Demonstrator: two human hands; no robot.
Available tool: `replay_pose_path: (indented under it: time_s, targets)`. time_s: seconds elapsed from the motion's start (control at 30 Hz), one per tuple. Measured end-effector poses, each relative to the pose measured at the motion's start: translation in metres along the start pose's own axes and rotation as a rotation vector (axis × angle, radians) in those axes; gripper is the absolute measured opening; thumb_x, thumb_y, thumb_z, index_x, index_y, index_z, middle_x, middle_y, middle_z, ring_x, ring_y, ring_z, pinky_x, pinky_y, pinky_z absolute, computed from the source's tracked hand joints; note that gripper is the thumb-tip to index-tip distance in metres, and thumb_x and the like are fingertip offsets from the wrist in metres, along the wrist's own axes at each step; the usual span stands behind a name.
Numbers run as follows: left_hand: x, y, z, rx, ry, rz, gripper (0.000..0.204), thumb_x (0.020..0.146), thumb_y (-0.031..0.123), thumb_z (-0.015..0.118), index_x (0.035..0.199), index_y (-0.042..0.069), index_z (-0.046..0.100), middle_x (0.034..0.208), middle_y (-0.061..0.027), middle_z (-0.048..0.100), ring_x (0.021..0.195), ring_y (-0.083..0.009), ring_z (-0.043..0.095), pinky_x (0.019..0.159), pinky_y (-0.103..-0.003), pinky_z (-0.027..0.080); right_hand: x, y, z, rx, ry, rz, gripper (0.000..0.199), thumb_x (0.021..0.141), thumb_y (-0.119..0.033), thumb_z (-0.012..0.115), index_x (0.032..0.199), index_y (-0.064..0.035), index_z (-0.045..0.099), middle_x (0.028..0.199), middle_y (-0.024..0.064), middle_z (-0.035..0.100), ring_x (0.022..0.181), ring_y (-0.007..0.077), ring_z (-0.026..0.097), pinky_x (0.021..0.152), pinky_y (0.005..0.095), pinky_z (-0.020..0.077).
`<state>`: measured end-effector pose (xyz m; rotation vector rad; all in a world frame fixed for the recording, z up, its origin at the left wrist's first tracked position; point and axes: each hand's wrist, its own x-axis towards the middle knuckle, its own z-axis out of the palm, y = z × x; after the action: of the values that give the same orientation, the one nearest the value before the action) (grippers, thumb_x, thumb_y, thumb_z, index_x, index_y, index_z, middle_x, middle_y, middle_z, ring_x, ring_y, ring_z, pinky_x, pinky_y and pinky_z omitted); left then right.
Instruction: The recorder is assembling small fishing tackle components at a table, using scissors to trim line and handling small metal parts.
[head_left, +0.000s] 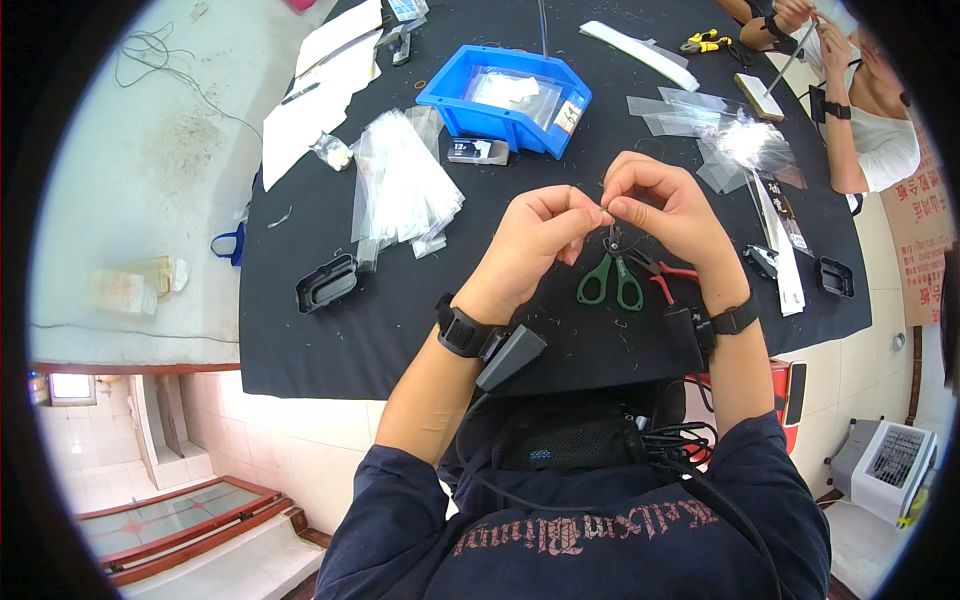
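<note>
My left hand (540, 235) and my right hand (665, 205) meet above the black-covered table, fingertips pinched together. Between them is something tiny and thin, too small to name. Just below the fingertips lie scissors with green handles (596, 281), blades partly hidden by my hands. Beside them, under my right wrist, are pliers with red handles (662, 287), their jaws pointing toward the scissors. Each wrist wears a black strap with a dark device on it.
Beyond my hands stands a blue bin (480, 118) holding plastic bags. Transparent sleeves (405, 180) lie left, with a black tray (327, 284) nearer. More shiny sleeves (740, 150) and a second black tray (834, 278) are right. Another person (870, 130) works at the far right.
</note>
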<state>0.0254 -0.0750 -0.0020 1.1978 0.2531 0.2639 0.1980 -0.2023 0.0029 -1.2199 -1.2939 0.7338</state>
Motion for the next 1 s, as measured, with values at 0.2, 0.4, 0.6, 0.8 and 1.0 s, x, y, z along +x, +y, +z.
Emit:
replay_pose_path:
  time_s: [0.2,0.4,0.6,0.8,1.0]
  targets:
    - [-0.0005,0.0015,0.0008,-0.016,-0.042,-0.049,0.018,0.095,0.019,0.067,0.096,0.002,0.071,0.064,0.0061,0.051,0.053,-0.0031,0.042,0.05,-0.02,0.03,-0.0003,-0.0025,0.0,-0.153,0.035,-0.075,0.016,0.091,-0.018,0.073,0.088,-0.0031,0.067,0.087,-0.0013,0.059,0.075,0.0071,0.055,0.068,0.023,0.0442]
    - [-0.0006,0.002,-0.0028,-0.015,-0.076,-0.077,0.019,0.097,0.019,0.066,0.099,0.001,0.072,0.065,0.0068,0.05,0.051,-0.0032,0.038,0.049,-0.02,0.029,-0.0003,-0.0021,0.0001,-0.188,0.05,-0.095,0.015,0.09,-0.017,0.073,0.087,-0.003,0.067,0.084,-0.0013,0.058,0.074,0.0072,0.054,0.066,0.0234,0.0426]
    - [0.0003,-0.0001,-0.0019,-0.002,-0.064,-0.068,0.018,0.097,0.019,0.066,0.099,0.003,0.072,0.068,0.0058,0.054,0.055,-0.0038,0.041,0.051,-0.02,0.03,0.0008,-0.0021,-0.0007,-0.2,0.044,-0.087,0.015,0.09,-0.017,0.074,0.087,-0.004,0.067,0.084,-0.0019,0.057,0.074,0.0071,0.054,0.067,0.0235,0.0424]
    - [0.0006,-0.0003,-0.0007,-0.022,-0.077,-0.068,0.017,0.097,0.02,0.067,0.098,0.004,0.072,0.07,0.0052,0.056,0.057,-0.0042,0.043,0.052,-0.02,0.032,-0.0005,-0.0048,-0.0019,-0.161,0.02,-0.063,0.014,0.09,-0.016,0.073,0.087,-0.0042,0.067,0.086,-0.0018,0.058,0.075,0.0069,0.055,0.068,0.0231,0.0437]
    - [0.0002,-0.0003,-0.0019,-0.022,-0.095,-0.069,0.017,0.096,0.02,0.068,0.099,0.004,0.072,0.071,0.0047,0.058,0.057,-0.004,0.045,0.052,-0.02,0.033,-0.0013,-0.0066,-0.0038,-0.134,0.002,-0.044,0.013,0.09,-0.015,0.074,0.086,-0.0038,0.068,0.088,-0.0012,0.06,0.075,0.0068,0.058,0.067,0.023,0.0446]
